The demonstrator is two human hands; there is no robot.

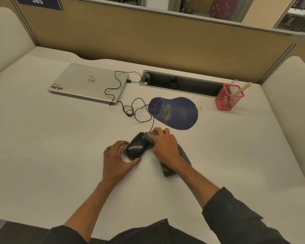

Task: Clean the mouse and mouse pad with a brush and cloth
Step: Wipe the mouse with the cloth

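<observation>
One closed laptop lies far beyond the left hand, up and to its left, and one black cable runs from the laptop's side in loops down the desk toward the hands. The left hand rests on the desk with its fingers loosely curled and spread in a half-open cup, fingertips touching the left flank of the one black mouse and the thumb reaching along the desk just under the mouse's near end. The mouse sits between the two hands, touching both. The right hand is bunched around one grey cloth, fingers pressed together on the cloth and holding it against the mouse's right side and front; more of the cloth trails back under the wrist, over a dark flat object that cannot be made out. One blue mouse pad lies just beyond the right hand, apart from it, with pale smudges on its surface. Farther right and well beyond the right hand stands one red mesh holder, with one wooden-handled brush leaning in it.
</observation>
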